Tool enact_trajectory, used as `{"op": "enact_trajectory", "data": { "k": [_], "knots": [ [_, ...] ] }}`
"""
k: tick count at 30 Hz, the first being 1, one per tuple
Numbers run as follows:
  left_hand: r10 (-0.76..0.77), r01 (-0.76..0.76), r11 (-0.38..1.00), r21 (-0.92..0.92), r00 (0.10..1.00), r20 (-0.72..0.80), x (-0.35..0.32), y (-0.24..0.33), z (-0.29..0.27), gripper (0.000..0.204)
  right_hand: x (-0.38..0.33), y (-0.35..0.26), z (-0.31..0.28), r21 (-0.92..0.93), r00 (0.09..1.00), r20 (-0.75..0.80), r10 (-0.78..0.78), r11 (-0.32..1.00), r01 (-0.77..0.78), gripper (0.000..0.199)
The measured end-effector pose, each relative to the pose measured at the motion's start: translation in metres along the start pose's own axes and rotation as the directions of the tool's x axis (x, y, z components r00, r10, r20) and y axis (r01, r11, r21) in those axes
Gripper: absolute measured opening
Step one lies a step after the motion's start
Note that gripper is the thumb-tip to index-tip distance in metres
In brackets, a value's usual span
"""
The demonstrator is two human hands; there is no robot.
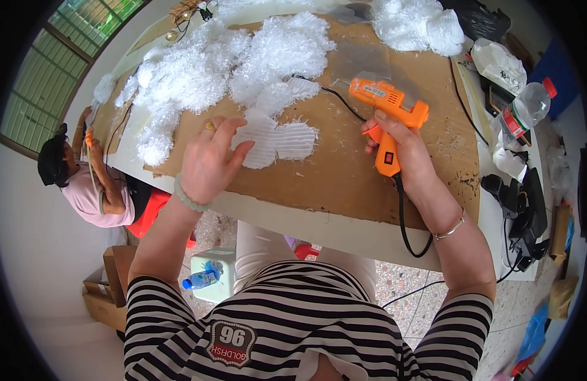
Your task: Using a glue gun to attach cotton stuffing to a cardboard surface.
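My right hand point(409, 147) is wrapped round the handle of an orange glue gun point(390, 101), a finger at its trigger. The gun's nozzle points to the left, above the cardboard. A black cord runs from the bottom of the handle. Over the left part of the work area is my left hand point(207, 162), thumb and fingers apart and bent, holding nothing that I can see. Beside its fingertips lies a flat white ribbed piece of fabric point(287, 141) with frayed edges. Whether the fingers touch it, I cannot tell. Shaggy white fabric pieces point(201, 70) are heaped just beyond.
Brown cardboard point(350, 184) covers much of the table. At the back right sits another white fabric pile point(417, 28). A clear bottle with a red cap point(528, 108) and black devices point(525, 213) line the right edge. At far left, another person point(93, 184) works at the table.
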State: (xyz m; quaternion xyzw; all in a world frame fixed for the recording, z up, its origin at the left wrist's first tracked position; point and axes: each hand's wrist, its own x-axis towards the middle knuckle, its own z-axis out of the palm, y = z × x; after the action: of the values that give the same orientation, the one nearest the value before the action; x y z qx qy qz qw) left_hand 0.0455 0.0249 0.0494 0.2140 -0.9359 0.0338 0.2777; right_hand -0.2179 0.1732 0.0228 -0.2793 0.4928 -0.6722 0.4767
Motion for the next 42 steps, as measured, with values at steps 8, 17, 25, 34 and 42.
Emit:
{"op": "enact_trajectory", "data": {
  "k": [8, 17, 25, 34, 42],
  "knots": [
    [0.181, -0.104, 0.935, -0.339, 0.962, 0.203, 0.004, 0.019, 0.012, 0.029, 0.001, 0.003, 0.000, 0.015, 1.000, 0.016, -0.023, 1.000, 0.023, 0.019],
    [0.024, -0.020, 0.993, -0.113, 0.999, 0.031, 0.065, -0.042, 0.059, 0.016, 0.000, 0.001, 0.003, 0.001, 1.000, -0.011, -0.025, 1.000, 0.025, 0.018],
    [-0.498, 0.473, 0.477, -0.741, 0.840, 0.215, 0.144, -0.089, 0.032, 0.010, -0.002, 0.001, 0.003, 0.033, 1.000, -0.001, -0.016, 0.999, 0.016, 0.019],
    [-0.096, 0.171, 0.966, -0.195, 0.934, 0.343, 0.156, -0.123, 0.034, 0.020, 0.000, -0.002, -0.001, 0.025, 0.999, -0.003, 0.048, 0.999, -0.048, 0.019],
    [-0.146, 0.164, 0.964, -0.211, 0.985, 0.097, 0.138, -0.119, 0.025, 0.020, 0.004, 0.003, -0.006, 0.128, 0.997, 0.060, -0.058, 0.990, 0.049, 0.016]
  ]
}}
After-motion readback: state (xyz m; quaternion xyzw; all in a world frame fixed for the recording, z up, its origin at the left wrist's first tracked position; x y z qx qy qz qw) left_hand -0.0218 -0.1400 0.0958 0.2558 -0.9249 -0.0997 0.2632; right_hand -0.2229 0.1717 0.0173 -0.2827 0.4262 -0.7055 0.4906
